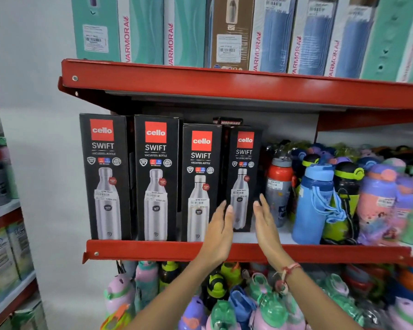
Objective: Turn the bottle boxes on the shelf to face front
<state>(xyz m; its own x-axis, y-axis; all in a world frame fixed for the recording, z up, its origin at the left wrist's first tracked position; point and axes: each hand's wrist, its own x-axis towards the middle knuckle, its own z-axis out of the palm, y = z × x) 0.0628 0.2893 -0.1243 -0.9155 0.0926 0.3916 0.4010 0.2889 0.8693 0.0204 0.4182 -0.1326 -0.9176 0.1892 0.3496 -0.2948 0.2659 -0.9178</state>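
On the red shelf (153,250), four front-facing bottle boxes (242,177).

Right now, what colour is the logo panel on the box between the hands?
Red with white lettering, on the black box; the head view shows it.

Four black bottle boxes (177,177) stand upright in a row at the left of the red shelf (153,250). All show their fronts. The rightmost box (244,163) sits farther back.

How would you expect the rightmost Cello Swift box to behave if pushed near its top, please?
The rightmost Cello Swift box is tall and narrow, so it would probably tip rather than slide. Its printed card looks stiff but may dent. Neither open hand appears to steady it.
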